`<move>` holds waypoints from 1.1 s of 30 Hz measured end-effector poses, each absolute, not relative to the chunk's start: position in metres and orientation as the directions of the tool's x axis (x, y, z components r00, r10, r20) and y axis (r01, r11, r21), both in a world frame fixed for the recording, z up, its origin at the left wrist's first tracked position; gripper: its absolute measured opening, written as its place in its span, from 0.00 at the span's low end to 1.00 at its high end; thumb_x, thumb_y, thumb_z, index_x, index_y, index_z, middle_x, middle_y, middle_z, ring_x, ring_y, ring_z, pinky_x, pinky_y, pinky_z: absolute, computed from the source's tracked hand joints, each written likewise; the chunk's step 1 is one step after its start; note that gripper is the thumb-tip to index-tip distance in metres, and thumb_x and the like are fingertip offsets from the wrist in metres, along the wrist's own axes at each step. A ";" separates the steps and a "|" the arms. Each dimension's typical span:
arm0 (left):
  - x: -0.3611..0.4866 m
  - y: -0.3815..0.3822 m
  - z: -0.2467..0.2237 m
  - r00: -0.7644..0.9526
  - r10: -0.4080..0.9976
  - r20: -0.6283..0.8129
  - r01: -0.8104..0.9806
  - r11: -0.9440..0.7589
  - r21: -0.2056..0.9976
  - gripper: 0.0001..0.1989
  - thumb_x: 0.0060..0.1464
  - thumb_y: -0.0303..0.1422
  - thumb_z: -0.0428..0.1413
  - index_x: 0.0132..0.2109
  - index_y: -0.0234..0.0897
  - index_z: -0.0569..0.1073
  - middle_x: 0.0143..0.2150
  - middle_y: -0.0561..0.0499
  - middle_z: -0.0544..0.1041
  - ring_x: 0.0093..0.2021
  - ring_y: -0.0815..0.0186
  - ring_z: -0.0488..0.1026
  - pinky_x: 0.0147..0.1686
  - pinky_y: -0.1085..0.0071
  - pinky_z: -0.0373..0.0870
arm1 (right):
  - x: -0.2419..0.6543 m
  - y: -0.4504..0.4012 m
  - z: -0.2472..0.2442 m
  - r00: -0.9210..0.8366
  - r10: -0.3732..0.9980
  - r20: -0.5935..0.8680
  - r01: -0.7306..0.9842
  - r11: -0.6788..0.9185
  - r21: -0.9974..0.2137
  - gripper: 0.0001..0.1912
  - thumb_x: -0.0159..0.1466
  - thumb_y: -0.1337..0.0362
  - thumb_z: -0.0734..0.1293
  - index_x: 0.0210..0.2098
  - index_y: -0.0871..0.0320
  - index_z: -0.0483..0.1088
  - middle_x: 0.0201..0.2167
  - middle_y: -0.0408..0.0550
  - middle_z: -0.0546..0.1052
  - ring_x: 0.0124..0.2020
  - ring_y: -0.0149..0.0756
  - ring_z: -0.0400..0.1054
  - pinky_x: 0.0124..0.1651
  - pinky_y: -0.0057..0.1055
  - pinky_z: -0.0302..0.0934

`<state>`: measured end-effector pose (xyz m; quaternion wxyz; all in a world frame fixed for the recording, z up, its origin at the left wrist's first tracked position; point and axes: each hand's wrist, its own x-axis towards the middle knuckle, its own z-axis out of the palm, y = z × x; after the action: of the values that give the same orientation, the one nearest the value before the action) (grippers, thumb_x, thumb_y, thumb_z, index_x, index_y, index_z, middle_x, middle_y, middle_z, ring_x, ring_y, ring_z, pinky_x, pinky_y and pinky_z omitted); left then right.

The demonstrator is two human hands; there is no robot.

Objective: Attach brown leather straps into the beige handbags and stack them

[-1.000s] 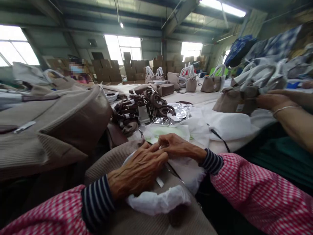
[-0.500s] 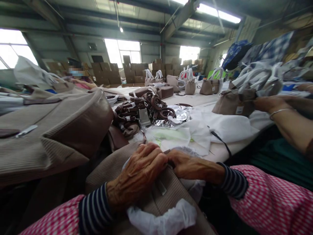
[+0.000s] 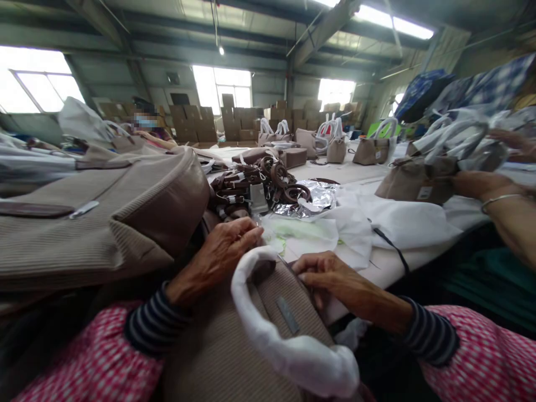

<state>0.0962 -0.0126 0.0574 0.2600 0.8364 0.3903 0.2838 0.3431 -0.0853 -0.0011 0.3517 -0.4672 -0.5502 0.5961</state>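
Observation:
A beige ribbed handbag point(image 3: 218, 335) lies in front of me, with a small metal plate point(image 3: 287, 314) on its side. Its handle point(image 3: 255, 329), wrapped in white material, arches over that side. My right hand point(image 3: 335, 279) grips the bag's top edge, thumb and fingers closed on it. Just left of the handle, my left hand point(image 3: 218, 254) is closed in a pinch near the bag's far top end. What its fingertips hold is too small to make out.
A larger ribbed bag point(image 3: 146, 206) lies at left. Brown straps point(image 3: 268, 181) are heaped beyond my hands, beside crumpled silver foil point(image 3: 318, 192). White sheets point(image 3: 402, 220) cover the table at right, where a co-worker's hand point(image 3: 481, 184) touches another handbag point(image 3: 419, 181).
My hands, together on the bag's top before, are now apart; the left has moved left and away from me. The wrapped handle now stands up over the bag's side. The view has shifted left.

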 end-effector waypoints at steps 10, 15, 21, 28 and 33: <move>0.111 0.005 0.043 0.394 0.918 0.050 0.867 -0.389 0.310 0.19 0.68 0.47 0.46 0.44 0.41 0.74 0.40 0.43 0.82 0.43 0.49 0.80 0.41 0.61 0.68 | 0.338 -0.064 0.030 -0.310 0.902 0.300 0.152 0.358 -0.921 0.21 0.59 0.45 0.76 0.41 0.53 0.77 0.39 0.53 0.78 0.40 0.48 0.73 0.42 0.42 0.73; 0.127 0.034 0.044 0.461 0.886 -0.040 0.840 -0.422 0.342 0.25 0.63 0.50 0.50 0.24 0.40 0.69 0.31 0.43 0.78 0.36 0.52 0.77 0.37 0.65 0.64 | 0.326 -0.049 0.019 -0.333 0.901 0.278 0.037 0.307 -0.951 0.23 0.57 0.43 0.76 0.41 0.52 0.74 0.38 0.52 0.78 0.39 0.47 0.73 0.44 0.44 0.72; 0.135 0.049 0.031 0.509 0.859 0.055 0.727 -0.463 0.506 0.21 0.61 0.41 0.49 0.21 0.39 0.60 0.21 0.52 0.63 0.25 0.64 0.63 0.28 0.68 0.52 | 0.328 -0.037 0.004 -0.256 0.951 0.174 0.189 0.226 -0.956 0.21 0.60 0.48 0.74 0.48 0.52 0.74 0.36 0.50 0.78 0.34 0.43 0.72 0.32 0.37 0.67; 0.125 0.035 0.030 0.513 0.833 0.207 0.590 -0.517 0.620 0.19 0.62 0.43 0.42 0.26 0.39 0.58 0.24 0.54 0.61 0.28 0.66 0.60 0.29 0.68 0.51 | 0.317 0.003 0.001 -0.223 0.955 0.195 0.259 0.251 -0.933 0.18 0.53 0.63 0.72 0.44 0.57 0.75 0.38 0.48 0.78 0.29 0.34 0.68 0.29 0.30 0.60; 0.124 0.039 0.027 0.542 0.793 0.277 0.423 -0.543 0.726 0.19 0.61 0.47 0.43 0.28 0.39 0.60 0.26 0.55 0.62 0.29 0.66 0.60 0.30 0.69 0.55 | 0.318 0.015 0.016 -0.344 0.931 0.120 0.124 0.171 -0.977 0.25 0.52 0.65 0.75 0.49 0.57 0.72 0.43 0.48 0.79 0.37 0.34 0.72 0.35 0.29 0.65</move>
<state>0.1242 0.0393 0.0269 0.3042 0.8237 0.3690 0.3045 0.3184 0.0147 0.0155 0.4041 -0.4060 -0.6498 0.4995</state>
